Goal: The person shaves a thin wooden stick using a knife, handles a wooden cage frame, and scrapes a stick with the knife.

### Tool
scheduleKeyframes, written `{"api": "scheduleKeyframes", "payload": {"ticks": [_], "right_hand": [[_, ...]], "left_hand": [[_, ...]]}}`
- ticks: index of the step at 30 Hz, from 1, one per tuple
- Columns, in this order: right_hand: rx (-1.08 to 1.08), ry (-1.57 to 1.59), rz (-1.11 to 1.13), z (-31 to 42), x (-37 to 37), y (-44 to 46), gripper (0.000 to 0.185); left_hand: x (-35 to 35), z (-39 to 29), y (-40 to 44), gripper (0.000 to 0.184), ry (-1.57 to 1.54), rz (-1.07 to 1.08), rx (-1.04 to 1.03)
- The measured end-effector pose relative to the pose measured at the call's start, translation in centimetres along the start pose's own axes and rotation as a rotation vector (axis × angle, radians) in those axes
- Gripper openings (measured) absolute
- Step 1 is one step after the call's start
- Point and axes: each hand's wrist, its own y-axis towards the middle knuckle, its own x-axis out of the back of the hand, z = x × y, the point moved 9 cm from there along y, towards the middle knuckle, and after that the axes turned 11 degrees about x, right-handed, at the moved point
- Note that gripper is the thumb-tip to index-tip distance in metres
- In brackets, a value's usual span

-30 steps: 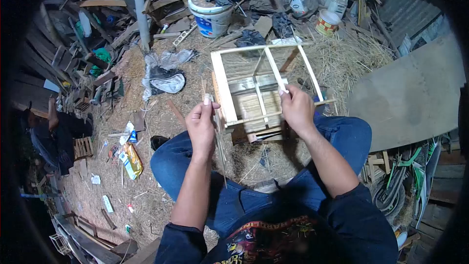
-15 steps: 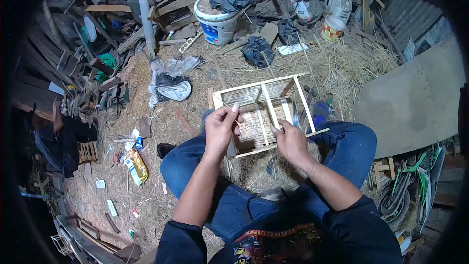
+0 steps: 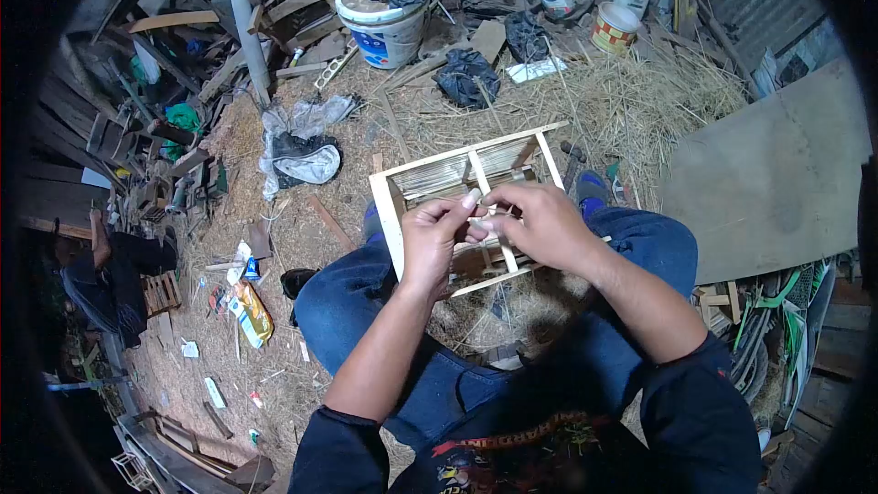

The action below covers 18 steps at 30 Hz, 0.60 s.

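Note:
A small slatted wooden frame [image 3: 388, 220], open toward me and divided by a crossbar, sits between my bent legs. Above it my left hand [image 3: 434, 242] is closed in a pinch, thumb pointing up and away. My right hand [image 3: 541, 227] meets it from the right, its thumb and forefinger curled together close to the left fingertips. Whatever lies between the fingers is too small to make out. Both hands cover part of the frame's middle and its lower slats.
Straw and wood scraps cover the ground. A white bucket [image 3: 382, 37] and black plastic bags [image 3: 467, 79] stand beyond the frame. A large flat board [image 3: 768, 183] lies at right, a bicycle-like wheel [image 3: 752, 361] below it. Another person [image 3: 110, 274] sits at far left.
My right hand has left the frame's near rail and moved up and left to meet my left hand. The frame now appears slightly further left and turned a little.

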Motion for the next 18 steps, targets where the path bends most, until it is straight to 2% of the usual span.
{"api": "scheduleKeyframes", "payload": {"ticks": [3,8,13,15,18], "right_hand": [[0.057,0.013,0.031,-1.4,0.1,1.4,0.017],[-0.007,0.112,0.124,-3.8,1.7,3.3,0.012],[-0.018,0.073,0.213,-5.9,2.5,5.4,0.012],[0.057,0.047,0.166,-6.1,2.9,6.0,0.013],[-0.049,0.062,0.191,-7.5,2.6,6.1,0.013]], "left_hand": [[0.4,-1.2,0.8,0.02,-0.018,-0.064,-0.04],[3.0,-3.9,1.8,0.022,0.026,-0.212,-0.087],[3.0,-4.9,3.7,0.021,0.087,-0.208,-0.08],[2.7,-4.7,4.5,0.021,0.123,-0.195,-0.074],[2.5,-3.7,5.5,0.022,0.153,-0.183,-0.075]]}}
